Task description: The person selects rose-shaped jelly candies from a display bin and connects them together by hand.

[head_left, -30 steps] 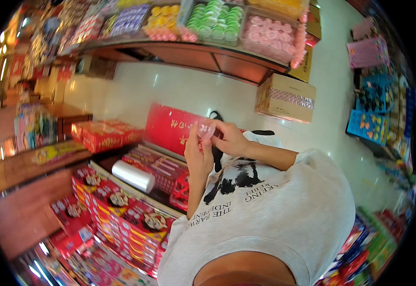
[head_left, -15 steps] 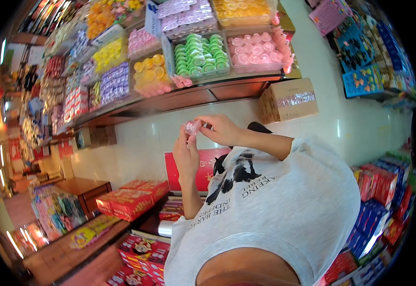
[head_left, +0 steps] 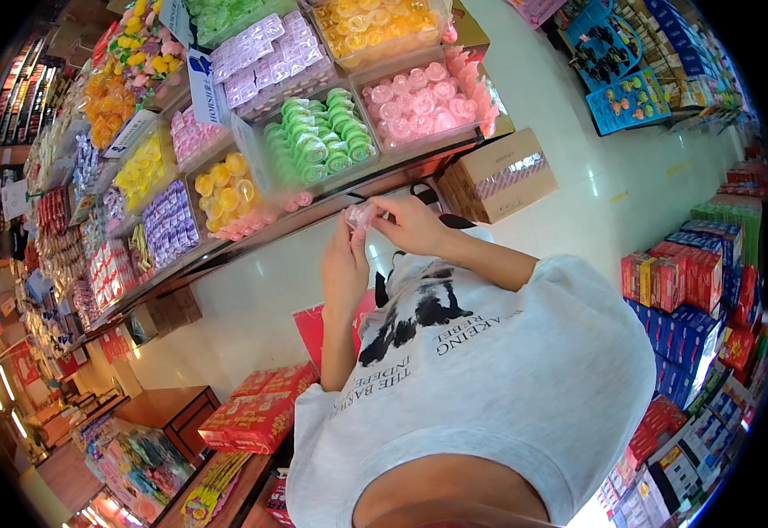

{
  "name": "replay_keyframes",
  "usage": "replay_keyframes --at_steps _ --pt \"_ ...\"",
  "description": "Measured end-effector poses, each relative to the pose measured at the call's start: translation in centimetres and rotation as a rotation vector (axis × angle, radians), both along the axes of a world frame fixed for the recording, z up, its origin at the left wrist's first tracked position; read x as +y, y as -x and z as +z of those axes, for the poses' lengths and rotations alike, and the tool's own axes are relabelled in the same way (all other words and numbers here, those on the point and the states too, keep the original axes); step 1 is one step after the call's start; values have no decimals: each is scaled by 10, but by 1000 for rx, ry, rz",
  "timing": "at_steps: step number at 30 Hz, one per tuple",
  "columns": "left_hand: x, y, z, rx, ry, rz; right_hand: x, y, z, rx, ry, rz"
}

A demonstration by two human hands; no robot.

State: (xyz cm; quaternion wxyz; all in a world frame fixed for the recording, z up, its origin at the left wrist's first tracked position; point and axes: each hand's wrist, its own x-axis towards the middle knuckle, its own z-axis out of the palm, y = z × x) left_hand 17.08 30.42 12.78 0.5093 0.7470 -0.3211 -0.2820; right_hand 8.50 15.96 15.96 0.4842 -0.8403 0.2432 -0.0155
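Between my two hands is a small pink see-through plastic piece [head_left: 360,216], its exact kind too small to make out. My left hand [head_left: 343,264] pinches it from below between thumb and fingertips. From the right, my right hand [head_left: 409,226] has thumb and fingers closed on its edge. Just beyond my hands, the display table carries a bin of pink round pieces [head_left: 419,104], a bin of green round pieces [head_left: 322,136] and a bin of yellow-orange ones [head_left: 226,189].
A cardboard box [head_left: 498,176] stands on the floor by the table's right end. Red boxes [head_left: 261,409] sit on a low wooden bench at the lower left. Stacked coloured packages [head_left: 683,273] fill the right side, and a blue tray [head_left: 628,99] stands far right.
My view has turned and shifted, so the table and its bins appear tilted and further left. I have come nearer the table edge. Both hands still hold the pink plastic piece.
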Motion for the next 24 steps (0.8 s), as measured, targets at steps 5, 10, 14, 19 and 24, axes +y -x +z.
replay_keyframes --at_steps 5,10,14,19,24 --pt "-43 -16 9 51 54 36 -50 -19 -11 -49 8 63" --pt "-74 -18 27 85 -119 60 -105 -11 -5 116 66 193" --pt "-90 -19 15 34 -251 12 -177 17 -49 326 391 187" --pt "-101 -12 7 -7 -240 -16 -241 52 -104 479 542 5" --pt "-120 -8 25 6 -285 6 -271 67 -139 420 511 196"
